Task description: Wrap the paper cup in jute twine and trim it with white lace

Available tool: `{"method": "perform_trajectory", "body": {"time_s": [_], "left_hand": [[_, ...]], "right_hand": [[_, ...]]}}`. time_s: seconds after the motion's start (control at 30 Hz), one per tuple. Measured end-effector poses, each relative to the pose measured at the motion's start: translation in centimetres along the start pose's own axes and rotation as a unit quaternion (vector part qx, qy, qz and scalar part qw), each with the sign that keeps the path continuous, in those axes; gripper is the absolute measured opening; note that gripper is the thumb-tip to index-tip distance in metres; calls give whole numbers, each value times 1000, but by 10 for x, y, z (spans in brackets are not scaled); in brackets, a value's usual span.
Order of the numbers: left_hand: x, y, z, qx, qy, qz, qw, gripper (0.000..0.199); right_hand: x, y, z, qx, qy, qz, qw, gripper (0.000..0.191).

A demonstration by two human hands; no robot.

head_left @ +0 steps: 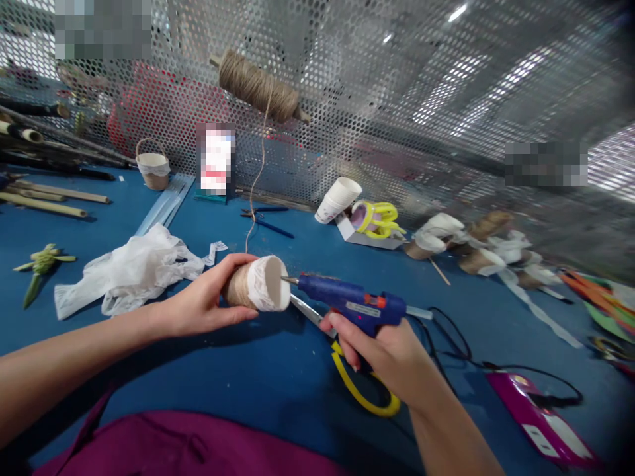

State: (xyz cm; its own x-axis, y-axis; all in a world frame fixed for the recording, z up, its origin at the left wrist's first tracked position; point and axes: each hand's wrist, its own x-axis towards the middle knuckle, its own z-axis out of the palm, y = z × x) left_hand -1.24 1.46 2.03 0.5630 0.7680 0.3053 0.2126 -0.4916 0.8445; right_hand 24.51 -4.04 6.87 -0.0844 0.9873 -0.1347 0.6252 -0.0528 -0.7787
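My left hand (213, 301) is wrapped round a twine-covered cup (239, 285) lying on its side, its open rim facing right with white lace (258, 284) round it. My right hand (380, 350) grips a blue glue gun (350, 299), whose metal tip touches or nearly touches the cup's rim. Under the gun lie scissors with yellow handles (364, 400), partly hidden by my right hand. A strand of twine runs from behind the cup up to a large spool (258, 86) on the mesh.
White lace fabric (143, 268) lies left, near a small basket (153, 170). Blue-handled pliers (270, 221), stacked paper cups (340, 198) and a white box (370, 237) stand behind. On the right are wrapped cups (431, 235), black cable and a purple power strip (540, 420).
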Motion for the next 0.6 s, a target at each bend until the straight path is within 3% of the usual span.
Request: {"method": "perform_trajectory", "body": {"time_s": [0.2, 0.4, 0.5, 0.6], "left_hand": [[1, -4, 1, 1, 35, 0, 999, 58], [1, -5, 1, 3, 42, 21, 999, 60], [2, -4, 0, 35, 50, 32, 998, 63], [4, -4, -1, 61, 70, 37, 995, 62]], "right_hand": [[-3, -3, -2, 11, -66, -8, 998, 38], [-1, -1, 0, 43, -3, -7, 999, 34], [-1, -2, 1, 25, -45, 0, 999, 42], [-3, -5, 2, 74, -72, 2, 995, 38]]}}
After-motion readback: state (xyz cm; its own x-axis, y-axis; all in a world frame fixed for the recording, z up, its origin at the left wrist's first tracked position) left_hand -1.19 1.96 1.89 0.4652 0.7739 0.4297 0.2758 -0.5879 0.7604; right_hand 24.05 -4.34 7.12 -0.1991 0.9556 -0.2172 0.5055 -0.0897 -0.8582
